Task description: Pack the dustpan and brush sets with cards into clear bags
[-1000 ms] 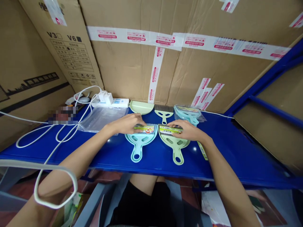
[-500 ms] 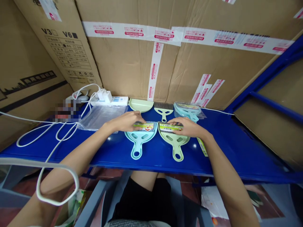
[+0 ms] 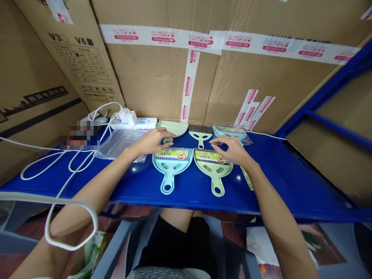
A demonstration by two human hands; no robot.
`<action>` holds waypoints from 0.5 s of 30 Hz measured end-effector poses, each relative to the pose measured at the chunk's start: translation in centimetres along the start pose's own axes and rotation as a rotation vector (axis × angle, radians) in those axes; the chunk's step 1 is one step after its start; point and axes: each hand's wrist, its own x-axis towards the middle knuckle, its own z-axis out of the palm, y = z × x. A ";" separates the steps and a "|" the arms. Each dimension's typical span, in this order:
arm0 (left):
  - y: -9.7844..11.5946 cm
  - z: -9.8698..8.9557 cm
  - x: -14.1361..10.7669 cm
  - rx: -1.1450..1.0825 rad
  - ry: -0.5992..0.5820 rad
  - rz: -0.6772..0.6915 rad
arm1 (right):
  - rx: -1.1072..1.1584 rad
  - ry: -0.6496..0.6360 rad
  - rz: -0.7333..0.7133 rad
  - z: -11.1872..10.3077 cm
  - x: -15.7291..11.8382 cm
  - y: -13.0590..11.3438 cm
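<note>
Side by side on the blue table lie a light-blue dustpan and brush set (image 3: 171, 166) and a pale green dustpan and brush set (image 3: 214, 169), handles toward me. Each has a yellow-and-white label across its bristles. Above the upper left of the blue set hovers my left hand (image 3: 152, 141), fingers apart and empty. My right hand (image 3: 231, 149) is over the upper right of the green set, thumb and fingers parted with nothing between them. Behind are a loose green dustpan (image 3: 173, 128), partly covered by my left hand, and a green brush (image 3: 200, 136).
A bagged light-blue set (image 3: 229, 132) lies at the back right. Clear plastic bags (image 3: 123, 143), a white power strip (image 3: 145, 123) and looped white cables (image 3: 69, 155) are on the left. A label strip (image 3: 247, 178) lies beside my right forearm. Cardboard (image 3: 151, 77) stands behind the table.
Both hands have let go of the labels and lifted away, the left one up and leftward, the right one slightly up. Both labels now lie flat on the bristles in full view.
</note>
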 end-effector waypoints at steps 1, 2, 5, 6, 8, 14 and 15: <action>-0.2 0.0 0.0 -0.011 0.009 0.005 | -0.009 0.035 -0.004 -0.1 0.0 -0.1; -0.2 0.0 0.0 -0.027 0.001 0.018 | -0.018 0.063 -0.008 -0.1 0.1 -0.1; 0.0 0.1 0.0 -0.073 -0.081 0.062 | -0.022 0.115 -0.003 -0.3 0.1 0.0; 0.2 0.3 0.0 -0.080 -0.111 0.074 | -0.017 0.126 0.004 -0.3 0.1 0.1; 0.6 0.6 0.1 -0.078 -0.165 0.095 | -0.006 0.142 0.018 -0.2 0.0 0.2; 1.1 1.6 0.2 -0.037 -0.189 0.128 | 0.000 0.108 0.032 0.3 -0.1 0.2; 1.1 1.7 0.2 -0.034 -0.189 0.134 | -0.001 0.106 0.032 0.3 -0.1 0.2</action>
